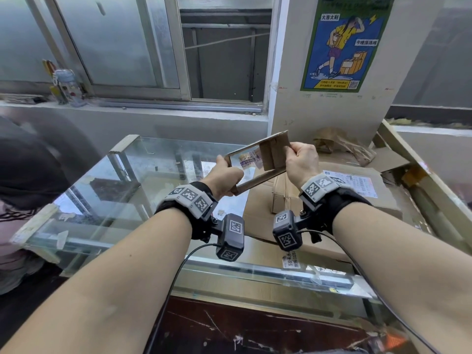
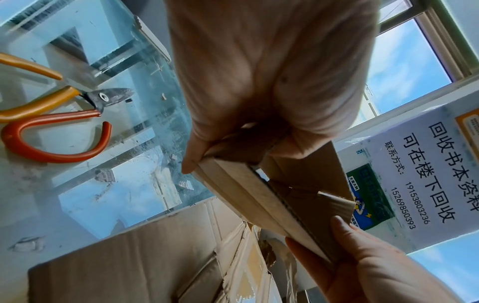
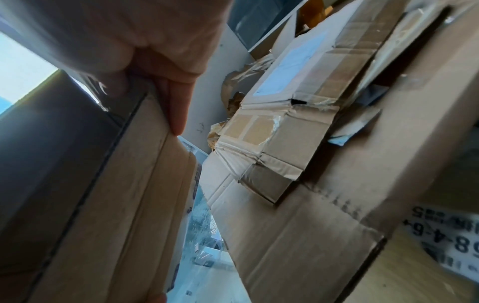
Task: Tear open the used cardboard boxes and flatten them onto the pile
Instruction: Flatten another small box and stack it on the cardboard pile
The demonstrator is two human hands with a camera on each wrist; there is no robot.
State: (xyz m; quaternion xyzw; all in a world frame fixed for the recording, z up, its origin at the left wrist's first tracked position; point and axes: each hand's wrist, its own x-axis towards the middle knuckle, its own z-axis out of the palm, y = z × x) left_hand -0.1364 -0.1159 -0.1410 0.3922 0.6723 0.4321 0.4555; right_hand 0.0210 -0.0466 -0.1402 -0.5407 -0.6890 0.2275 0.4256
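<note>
A small brown cardboard box, open at both ends like a sleeve, hangs in the air above the glass counter. My left hand grips its near left end, fingers curled round the edge. My right hand pinches its inner flap at the far right end. In the left wrist view the box runs from my left hand down to my right hand. In the right wrist view the box fills the left side under my right hand. Flattened boxes form a pile below.
A glass counter stretches to the left, with orange-handled scissors lying on it. A person in dark clothes sits at the far left. A pillar with a poster stands behind the pile. Crumpled brown paper lies at the back.
</note>
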